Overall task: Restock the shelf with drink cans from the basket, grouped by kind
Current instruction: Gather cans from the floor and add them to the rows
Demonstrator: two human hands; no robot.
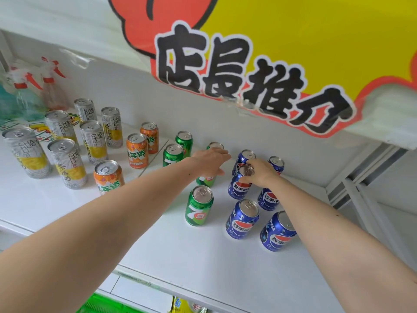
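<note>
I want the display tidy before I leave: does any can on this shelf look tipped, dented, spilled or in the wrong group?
Nothing stands out. The silver-and-yellow tea cans, orange cans, green cans and blue cans all stand upright in their own clusters on the white shelf, with no spill visible. Hands cover parts of two cans.

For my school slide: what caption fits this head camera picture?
Left hand on a green can, right hand on a blue can, shelf sorted.

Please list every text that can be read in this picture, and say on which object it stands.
"店长推" plus a cut-off character: yellow sign.
"CHA HUO LI", "茶活力": silver cans.
"美年达": orange cans.
"百事可": blue cans.
Green cans: logo only, no readable words.
Small print on all cans: too small to read.
</note>
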